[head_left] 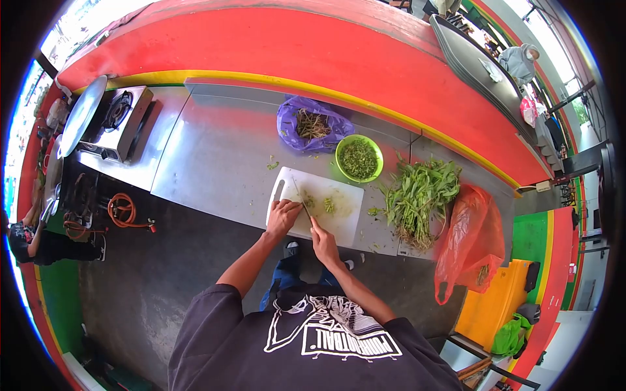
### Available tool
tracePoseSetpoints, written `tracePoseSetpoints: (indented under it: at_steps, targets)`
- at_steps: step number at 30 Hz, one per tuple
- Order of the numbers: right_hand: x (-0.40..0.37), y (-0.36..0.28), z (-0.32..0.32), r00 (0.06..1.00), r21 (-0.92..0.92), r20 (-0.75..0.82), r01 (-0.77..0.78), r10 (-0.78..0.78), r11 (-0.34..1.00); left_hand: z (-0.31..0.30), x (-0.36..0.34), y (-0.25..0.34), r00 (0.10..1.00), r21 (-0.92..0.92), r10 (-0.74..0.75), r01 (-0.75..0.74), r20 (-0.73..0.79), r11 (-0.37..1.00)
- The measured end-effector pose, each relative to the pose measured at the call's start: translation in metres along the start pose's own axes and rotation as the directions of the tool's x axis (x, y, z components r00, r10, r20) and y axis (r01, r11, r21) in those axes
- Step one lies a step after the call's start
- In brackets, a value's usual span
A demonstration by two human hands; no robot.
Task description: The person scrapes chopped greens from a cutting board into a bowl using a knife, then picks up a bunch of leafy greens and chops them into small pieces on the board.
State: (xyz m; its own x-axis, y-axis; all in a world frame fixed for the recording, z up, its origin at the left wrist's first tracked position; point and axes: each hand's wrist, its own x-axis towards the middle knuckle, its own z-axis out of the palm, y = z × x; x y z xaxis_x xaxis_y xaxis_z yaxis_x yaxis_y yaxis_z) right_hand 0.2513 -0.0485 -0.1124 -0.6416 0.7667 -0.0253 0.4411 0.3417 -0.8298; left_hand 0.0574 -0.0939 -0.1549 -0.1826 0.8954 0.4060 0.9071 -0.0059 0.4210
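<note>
My right hand (324,244) is wrapped round the handle of a knife (304,201), whose blade points away from me over a white cutting board (352,215). Close to the blade's left side, my left hand (283,216) rests at the board's near left part with its fingers curled; whatever is under them is hidden. Small heaps of chopped greens (328,205) lie on the board, right of the blade. Behind the board stands a lime-green bowl (378,171) full of chopped greens. A purple plastic bag (287,124) beside it holds roots and stem ends.
Uncut leafy greens (420,195) are piled right of the board, against a red plastic bag (473,228) hanging over the counter's edge. A gas stove (120,120) sits at the far left. A low red wall (274,55) runs behind. Another person (39,238) stands at left.
</note>
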Motion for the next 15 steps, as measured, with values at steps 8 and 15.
tracePoseSetpoints:
  at_steps: [8, 15]
  targets:
    - [0.026, 0.001, 0.007, 0.998, -0.123, 0.008, 0.065, -0.064, 0.990, -0.011, 0.006, 0.012, 1.000, 0.108, 0.015, -0.015, -0.008, 0.994]
    - [0.005, -0.001, -0.001, 0.995, -0.007, -0.037, 0.088, -0.088, 0.996, -0.008, -0.001, 0.008, 1.000, 0.079, -0.020, 0.019, 0.012, 0.997]
